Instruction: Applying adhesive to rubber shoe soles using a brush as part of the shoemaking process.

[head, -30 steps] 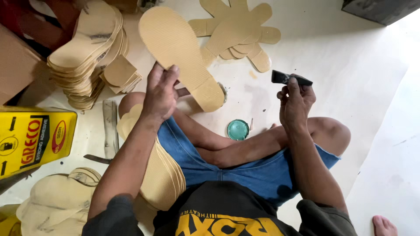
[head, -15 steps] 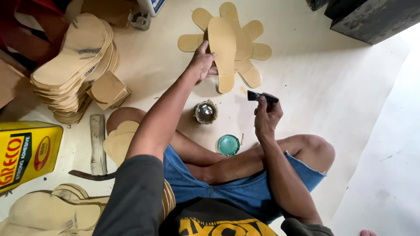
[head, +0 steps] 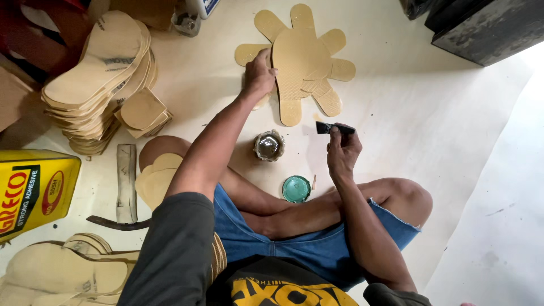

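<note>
My left hand [head: 259,72] reaches forward and rests on a tan insole [head: 294,73] that lies on top of a fan of several similar insoles [head: 334,71] spread on the floor. My right hand [head: 341,150] is shut on a small black brush [head: 333,128], held above my knee. An open round tin of glue [head: 268,145] stands between my hands, with its teal lid [head: 296,188] on the floor beside it. I sit cross-legged in blue shorts.
A tall stack of tan insoles [head: 99,79] is at the upper left, with smaller heel pieces [head: 143,112] next to it. A yellow adhesive can [head: 34,190] lies at the left. More soles [head: 62,272] are at the lower left. Dark boxes [head: 481,25] fill the upper right.
My left hand carried the insole forward and laid it onto the fanned pile. My right hand stayed near my knee with the brush. The view shifted slightly forward.
</note>
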